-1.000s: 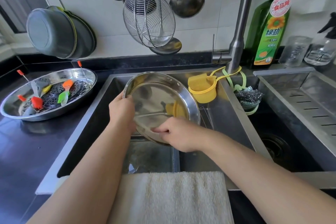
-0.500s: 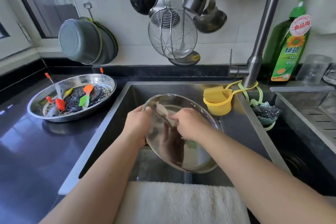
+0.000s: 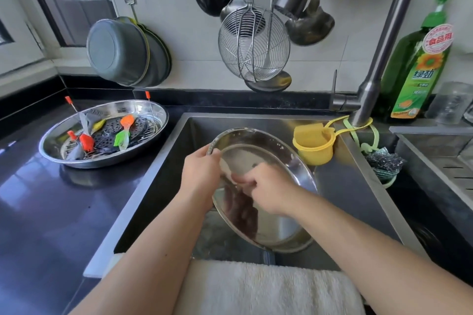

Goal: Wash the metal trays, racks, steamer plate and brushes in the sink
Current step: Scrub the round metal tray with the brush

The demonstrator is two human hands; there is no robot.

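A round shiny metal tray stands tilted in the sink, its inside facing me. My left hand grips its upper left rim. My right hand lies inside the tray with the fingers curled against the inner surface; I see nothing held in them. On the black counter to the left sits a second metal tray. It holds a perforated steamer plate, wire racks, and silicone brushes in red, green and orange.
A tall faucet rises at the sink's back right, with a yellow sponge cup and a steel scrubber hung by it. A green dish soap bottle stands behind. A wire skimmer and ladles hang overhead. A white towel covers the front edge.
My right hand has gone from the tray's lower rim up into its inside, and its fingers have curled. The tray has sunk lower in the sink. My left hand keeps its grip on the rim.
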